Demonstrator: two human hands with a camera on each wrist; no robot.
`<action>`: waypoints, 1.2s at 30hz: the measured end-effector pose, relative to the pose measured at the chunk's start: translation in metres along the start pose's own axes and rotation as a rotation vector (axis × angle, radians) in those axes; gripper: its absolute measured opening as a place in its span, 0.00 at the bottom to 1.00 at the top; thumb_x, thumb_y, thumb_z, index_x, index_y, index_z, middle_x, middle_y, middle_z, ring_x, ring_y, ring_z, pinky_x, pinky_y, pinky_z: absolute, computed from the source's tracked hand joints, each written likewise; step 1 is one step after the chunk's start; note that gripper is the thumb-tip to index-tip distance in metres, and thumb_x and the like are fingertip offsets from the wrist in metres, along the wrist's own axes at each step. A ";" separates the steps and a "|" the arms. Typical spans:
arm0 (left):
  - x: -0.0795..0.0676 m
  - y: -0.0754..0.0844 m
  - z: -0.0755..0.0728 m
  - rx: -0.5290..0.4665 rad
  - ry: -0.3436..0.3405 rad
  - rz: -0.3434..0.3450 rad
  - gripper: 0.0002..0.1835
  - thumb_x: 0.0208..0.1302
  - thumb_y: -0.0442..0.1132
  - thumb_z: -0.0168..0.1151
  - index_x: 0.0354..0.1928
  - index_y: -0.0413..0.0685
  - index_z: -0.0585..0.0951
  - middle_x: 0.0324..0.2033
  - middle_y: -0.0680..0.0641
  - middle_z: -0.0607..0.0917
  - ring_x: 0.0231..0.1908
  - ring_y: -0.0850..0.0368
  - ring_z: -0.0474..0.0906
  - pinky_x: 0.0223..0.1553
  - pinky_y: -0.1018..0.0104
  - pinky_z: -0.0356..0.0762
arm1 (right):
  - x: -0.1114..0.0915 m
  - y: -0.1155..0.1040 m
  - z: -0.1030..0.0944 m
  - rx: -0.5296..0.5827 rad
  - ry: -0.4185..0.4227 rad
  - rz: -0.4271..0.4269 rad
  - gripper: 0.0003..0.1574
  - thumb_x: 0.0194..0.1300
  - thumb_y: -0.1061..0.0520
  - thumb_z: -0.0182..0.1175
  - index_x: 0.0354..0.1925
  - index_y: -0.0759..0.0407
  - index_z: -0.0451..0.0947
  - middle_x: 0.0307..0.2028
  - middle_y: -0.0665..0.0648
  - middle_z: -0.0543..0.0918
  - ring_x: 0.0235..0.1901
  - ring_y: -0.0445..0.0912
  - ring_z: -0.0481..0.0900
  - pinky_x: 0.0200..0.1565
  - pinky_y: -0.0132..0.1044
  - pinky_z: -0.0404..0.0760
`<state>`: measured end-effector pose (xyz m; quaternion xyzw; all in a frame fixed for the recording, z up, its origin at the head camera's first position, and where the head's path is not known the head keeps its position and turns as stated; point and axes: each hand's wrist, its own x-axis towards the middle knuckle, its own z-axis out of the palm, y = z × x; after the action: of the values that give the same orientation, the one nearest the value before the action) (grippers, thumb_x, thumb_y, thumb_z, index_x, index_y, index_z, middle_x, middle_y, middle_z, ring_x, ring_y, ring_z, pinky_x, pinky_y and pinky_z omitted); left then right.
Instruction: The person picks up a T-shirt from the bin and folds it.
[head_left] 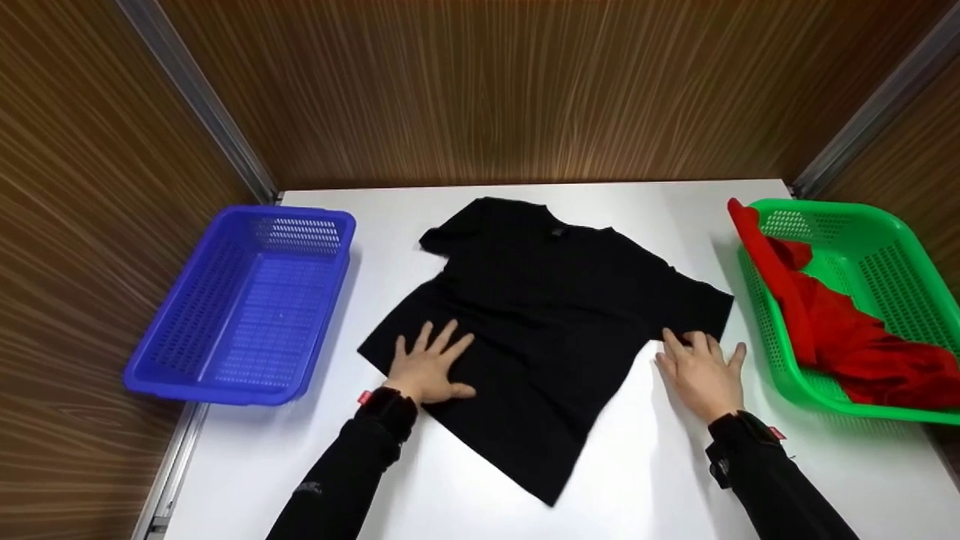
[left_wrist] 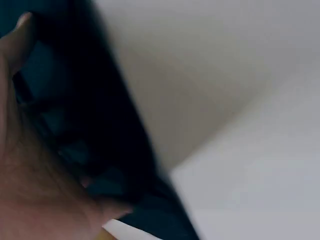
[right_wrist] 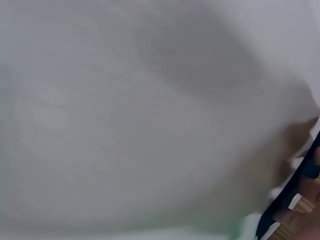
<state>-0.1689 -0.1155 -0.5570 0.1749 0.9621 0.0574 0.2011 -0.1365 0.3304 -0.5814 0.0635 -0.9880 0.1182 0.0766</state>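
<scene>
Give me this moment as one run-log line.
left hand: spread on black T-shirt | right hand: at shirt's sleeve edge | red cloth: in green basket | blue basket: table's left side

- Neck label (head_left: 557, 232), black T-shirt (head_left: 547, 300), twelve o'clock: too small to read.
- Pale mark (head_left: 309, 487), wearer's left sleeve (head_left: 337, 472), seven o'clock: illegible.
- Red tags (head_left: 364, 397), both wristbands (head_left: 391, 411): unreadable.
</scene>
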 end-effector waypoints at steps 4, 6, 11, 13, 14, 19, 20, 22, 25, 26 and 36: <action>0.010 -0.017 -0.005 0.022 0.085 -0.082 0.41 0.64 0.64 0.57 0.77 0.70 0.54 0.77 0.50 0.46 0.74 0.39 0.38 0.67 0.33 0.38 | 0.000 -0.008 -0.005 0.020 -0.041 0.012 0.30 0.73 0.46 0.54 0.66 0.59 0.71 0.57 0.73 0.70 0.60 0.74 0.64 0.56 0.81 0.41; 0.015 -0.023 -0.005 0.069 0.184 -0.147 0.37 0.68 0.59 0.56 0.76 0.66 0.57 0.76 0.46 0.50 0.73 0.36 0.40 0.67 0.33 0.40 | 0.001 -0.013 -0.007 0.047 -0.103 -0.005 0.30 0.74 0.46 0.53 0.68 0.59 0.69 0.62 0.73 0.68 0.62 0.75 0.61 0.57 0.80 0.41; 0.015 -0.028 0.004 0.131 0.350 -0.141 0.29 0.71 0.46 0.55 0.73 0.57 0.65 0.73 0.42 0.59 0.71 0.32 0.49 0.65 0.33 0.49 | 0.005 -0.024 -0.004 0.107 -0.232 -0.018 0.34 0.76 0.43 0.49 0.72 0.57 0.63 0.70 0.69 0.60 0.68 0.74 0.50 0.59 0.78 0.38; 0.013 -0.026 0.007 0.099 0.340 -0.051 0.28 0.71 0.46 0.55 0.72 0.57 0.66 0.73 0.42 0.60 0.70 0.34 0.52 0.65 0.35 0.53 | 0.007 -0.022 -0.005 0.075 -0.236 0.022 0.36 0.76 0.40 0.46 0.73 0.58 0.61 0.71 0.69 0.58 0.68 0.76 0.47 0.58 0.79 0.34; 0.012 -0.024 0.008 0.077 0.319 -0.007 0.29 0.72 0.47 0.54 0.73 0.57 0.66 0.73 0.43 0.59 0.71 0.35 0.53 0.65 0.36 0.54 | 0.008 -0.021 -0.005 0.052 -0.230 0.050 0.37 0.76 0.40 0.45 0.73 0.59 0.60 0.71 0.70 0.57 0.68 0.77 0.46 0.57 0.79 0.32; 0.008 -0.017 0.006 -0.024 0.187 0.084 0.37 0.69 0.60 0.54 0.76 0.60 0.58 0.76 0.43 0.51 0.73 0.38 0.46 0.68 0.38 0.47 | 0.017 -0.016 -0.006 0.012 -0.141 0.087 0.37 0.75 0.45 0.50 0.73 0.61 0.57 0.71 0.74 0.55 0.67 0.79 0.42 0.56 0.80 0.30; 0.008 -0.017 0.005 -0.035 0.158 0.086 0.38 0.68 0.61 0.54 0.76 0.61 0.57 0.76 0.44 0.48 0.73 0.38 0.43 0.69 0.39 0.45 | 0.019 -0.017 -0.005 0.022 -0.127 0.066 0.38 0.74 0.47 0.51 0.74 0.60 0.56 0.71 0.73 0.55 0.68 0.78 0.42 0.57 0.79 0.31; 0.009 -0.019 0.001 -0.052 0.106 0.091 0.40 0.67 0.62 0.55 0.77 0.64 0.54 0.77 0.45 0.45 0.74 0.40 0.40 0.69 0.39 0.41 | 0.021 -0.019 -0.002 0.047 -0.110 0.016 0.39 0.74 0.46 0.53 0.75 0.56 0.55 0.72 0.71 0.55 0.69 0.75 0.42 0.59 0.77 0.32; 0.011 -0.022 -0.003 -0.054 0.059 0.078 0.40 0.67 0.61 0.56 0.77 0.68 0.53 0.77 0.48 0.43 0.74 0.42 0.36 0.70 0.41 0.36 | 0.018 -0.020 0.002 0.056 -0.118 -0.015 0.38 0.74 0.44 0.51 0.75 0.55 0.55 0.71 0.68 0.59 0.69 0.72 0.48 0.60 0.76 0.34; 0.012 -0.023 -0.004 -0.044 0.062 0.065 0.39 0.68 0.60 0.56 0.77 0.69 0.53 0.77 0.48 0.43 0.74 0.42 0.35 0.70 0.42 0.36 | 0.016 -0.020 0.002 0.055 -0.114 -0.010 0.38 0.75 0.44 0.52 0.74 0.56 0.57 0.70 0.68 0.62 0.68 0.72 0.51 0.60 0.77 0.35; 0.025 0.002 0.012 0.167 0.542 -0.114 0.37 0.59 0.46 0.67 0.71 0.54 0.68 0.69 0.41 0.65 0.66 0.31 0.59 0.59 0.37 0.61 | 0.012 -0.046 -0.005 -0.123 -0.001 -0.111 0.15 0.66 0.56 0.59 0.42 0.67 0.82 0.30 0.65 0.80 0.30 0.62 0.78 0.44 0.61 0.64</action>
<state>-0.1843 -0.1044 -0.5771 0.1147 0.9905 0.0114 -0.0754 -0.1411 0.2856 -0.5640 0.1133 -0.9884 0.0528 0.0861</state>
